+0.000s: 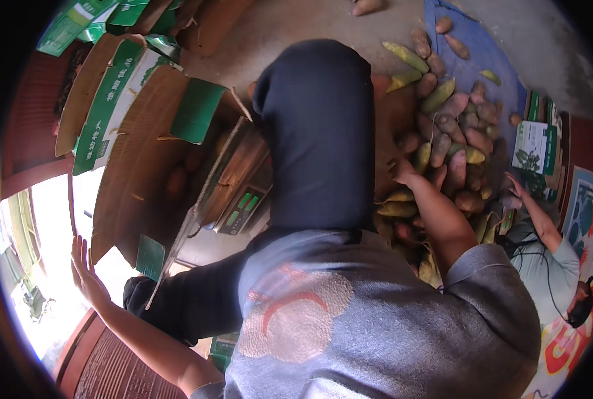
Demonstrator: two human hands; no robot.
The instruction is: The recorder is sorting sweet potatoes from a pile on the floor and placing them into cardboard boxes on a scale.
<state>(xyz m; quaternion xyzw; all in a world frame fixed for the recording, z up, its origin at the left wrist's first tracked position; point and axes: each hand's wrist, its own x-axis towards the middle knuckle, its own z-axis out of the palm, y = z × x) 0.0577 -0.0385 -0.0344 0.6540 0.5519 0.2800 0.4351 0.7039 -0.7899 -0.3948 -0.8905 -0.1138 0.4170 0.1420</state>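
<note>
My left hand is raised at the far left with its fingers stretched out and nothing in it. It is beside the lower end of a large open cardboard box with green and white printed sides; a few dim, rounded vegetables lie inside. My right hand reaches to the near-left side of a pile of long root vegetables, some green radishes, others reddish brown. Its fingers are loosely bent and apart, in shadow, and I see nothing held in them. My dark-trousered knee stands between box and pile.
A blue sheet lies beneath part of the pile. A digital scale with green displays sits beside the box. At the right, a co-worker in a pale shirt reaches a hand toward the pile, near another green-white box.
</note>
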